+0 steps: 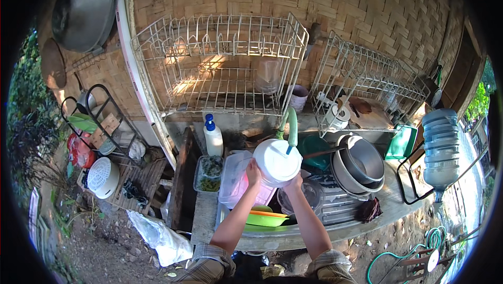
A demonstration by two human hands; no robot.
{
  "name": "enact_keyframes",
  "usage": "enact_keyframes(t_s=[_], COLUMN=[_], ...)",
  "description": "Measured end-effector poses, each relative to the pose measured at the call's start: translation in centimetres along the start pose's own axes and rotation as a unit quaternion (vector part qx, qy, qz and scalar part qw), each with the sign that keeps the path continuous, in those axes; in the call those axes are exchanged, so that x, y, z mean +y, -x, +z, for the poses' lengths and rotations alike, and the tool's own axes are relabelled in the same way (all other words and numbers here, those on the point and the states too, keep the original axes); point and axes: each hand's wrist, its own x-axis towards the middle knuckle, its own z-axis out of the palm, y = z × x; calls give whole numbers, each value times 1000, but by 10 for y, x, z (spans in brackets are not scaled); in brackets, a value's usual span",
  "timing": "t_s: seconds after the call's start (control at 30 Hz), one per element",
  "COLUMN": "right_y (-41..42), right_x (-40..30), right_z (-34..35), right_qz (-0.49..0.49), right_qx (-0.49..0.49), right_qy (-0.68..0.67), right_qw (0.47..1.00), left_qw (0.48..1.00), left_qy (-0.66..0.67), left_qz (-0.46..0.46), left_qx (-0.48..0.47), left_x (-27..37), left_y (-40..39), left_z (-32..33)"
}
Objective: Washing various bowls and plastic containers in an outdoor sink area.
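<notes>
A white round plastic container (pixel 275 166) is held up over the sink between both hands. My left hand (pixel 253 173) grips its left side and my right hand (pixel 294 182) its lower right side. A green hose end (pixel 293 128) on the tap hangs right above the container's top. Whether water flows from it I cannot tell. Below and left of the container stands a clear plastic box (pixel 232 183), with something pink beside it. Lime-green and orange plastic dishes (pixel 267 220) sit in the sink between my forearms. A clear round tub (pixel 308 197) is near my right wrist.
Nested metal pots (pixel 365 162) stand on the right of the ribbed drainboard (pixel 338 205), near a dark cloth (pixel 368 210). A white pump bottle (pixel 213 138) and a sponge tray (pixel 208 174) are at left. Wire dish racks (pixel 220 83) hang behind. A water jug (pixel 441 150) stands upside down at right.
</notes>
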Motion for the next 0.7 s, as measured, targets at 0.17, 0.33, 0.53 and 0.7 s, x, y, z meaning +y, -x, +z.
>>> enact_keyframes(t_s=[0.17, 0.33, 0.53, 0.7], right_y=[-27, -24, 21, 47], right_x=[-48, -91, -141, -130], right_z=[-27, -2, 41, 84], right_qz=[-96, -64, 29, 7], right_qx=[104, -41, -237, -341], right_qy=[259, 440, 591, 707], right_qw=[955, 895, 770, 619], left_qw=[993, 994, 941, 931], left_qy=[-84, -88, -89, -54], left_qz=[-78, -65, -218, -234], left_qx=[-28, 13, -244, -274], left_x=[-34, -36, 28, 43], left_y=[0, -9, 36, 38], left_z=[1, -10, 37, 30])
